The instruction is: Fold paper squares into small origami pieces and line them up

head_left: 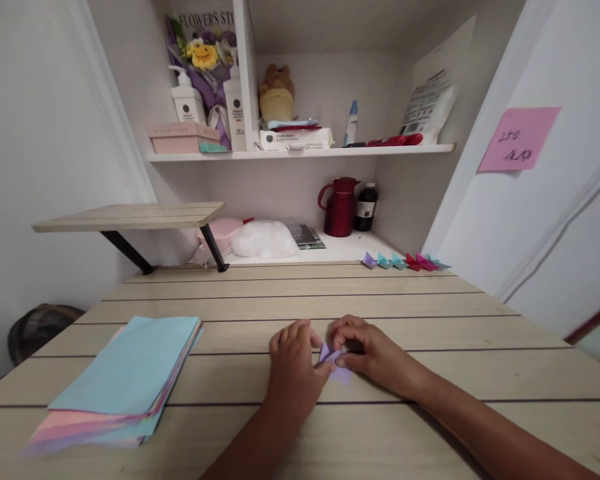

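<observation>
A small folded lilac paper [336, 363] lies on the wooden table [300, 300] in front of me. My left hand [293, 367] presses on its left side with fingers curled. My right hand [370, 350] pinches its right edge between thumb and fingers. Most of the paper is hidden under the two hands. A stack of coloured paper sheets [125, 377], light blue on top, rests at my left, well apart from the hands.
A row of several small folded paper pieces [405, 261] sits at the table's far right edge. Behind stand a low wooden riser [130, 217], a red jug [340, 207], a dark bottle [366, 207] and a shelf with bottles and boxes. A pink note [517, 140] hangs on the right wall.
</observation>
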The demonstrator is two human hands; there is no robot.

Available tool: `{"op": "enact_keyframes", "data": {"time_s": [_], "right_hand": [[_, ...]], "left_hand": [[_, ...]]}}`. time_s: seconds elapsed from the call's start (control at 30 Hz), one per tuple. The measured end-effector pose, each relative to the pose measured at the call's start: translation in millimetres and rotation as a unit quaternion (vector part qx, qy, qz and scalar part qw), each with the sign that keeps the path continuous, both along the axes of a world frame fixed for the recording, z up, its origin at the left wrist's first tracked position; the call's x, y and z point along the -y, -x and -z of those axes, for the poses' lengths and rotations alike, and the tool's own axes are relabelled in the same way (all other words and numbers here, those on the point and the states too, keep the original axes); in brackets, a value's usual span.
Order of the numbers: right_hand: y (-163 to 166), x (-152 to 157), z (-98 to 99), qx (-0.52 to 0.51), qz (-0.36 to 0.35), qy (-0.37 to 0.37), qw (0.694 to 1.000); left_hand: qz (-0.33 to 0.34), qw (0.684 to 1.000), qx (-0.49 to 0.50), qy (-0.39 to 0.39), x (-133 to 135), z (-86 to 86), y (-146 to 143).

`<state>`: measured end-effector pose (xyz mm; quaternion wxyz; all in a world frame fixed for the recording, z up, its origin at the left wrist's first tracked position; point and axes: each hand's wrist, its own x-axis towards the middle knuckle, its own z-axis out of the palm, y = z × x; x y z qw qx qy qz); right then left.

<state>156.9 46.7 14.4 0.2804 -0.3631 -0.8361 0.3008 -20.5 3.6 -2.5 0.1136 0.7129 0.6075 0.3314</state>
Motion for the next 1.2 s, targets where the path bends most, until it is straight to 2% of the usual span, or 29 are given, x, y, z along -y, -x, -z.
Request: {"op": "enact_keyframes", "data": {"time_s": [0.13, 0.27, 0.37, 0.47, 0.6, 0.73, 0.83, 0.93, 1.03, 1.2], "right_hand": [[-0.2, 1.3, 1.1, 0.005, -0.021, -0.063, 0.998], [-1.0, 3.6, 2.5, 0.038, 0.002, -0.157, 0.987], [-1.6, 5.2, 2.4, 0.043, 0.016, -0.208, 0.977], [-1.4, 5.0, 2.6, 0.037, 0.016, -0.219, 0.975], [0.6, 4.2, 0.8, 0.000, 0.003, -0.172, 0.985], [4.4, 5.1, -1.4, -0.097, 0.027, -0.040, 0.994], [8.4, 4.0, 2.6, -0.216, 0.027, 0.086, 0.972], [12.0, 1.2, 8.2, -0.289, 0.022, 0.164, 0.943], [13.2, 0.0, 8.5, -0.270, 0.038, 0.179, 0.945], [10.2, 4.7, -1.5, -0.195, 0.072, 0.106, 0.972]], "left_hand": [[-0.001, 1.000, -0.005, 0.000, -1.5, 1.3, 0.2], [-0.007, 1.000, -0.007, 0.000, -3.5, 2.9, 0.5], [-0.017, 0.999, 0.026, -0.013, -5.1, 2.5, 0.9], [-0.011, 0.996, 0.083, -0.014, -5.4, -2.0, 1.8], [0.017, 0.990, 0.140, -0.004, -4.2, -11.1, 3.7], [0.039, 0.983, 0.181, 0.006, -5.4, -13.0, 7.2], [0.055, 0.976, 0.211, -0.015, -8.8, -8.8, 10.8], [0.065, 0.975, 0.211, -0.036, -12.4, -4.5, 13.4], [0.061, 0.977, 0.200, -0.034, -14.1, -2.6, 14.1], [0.052, 0.974, 0.213, -0.048, -13.2, -3.7, 12.6]]}}
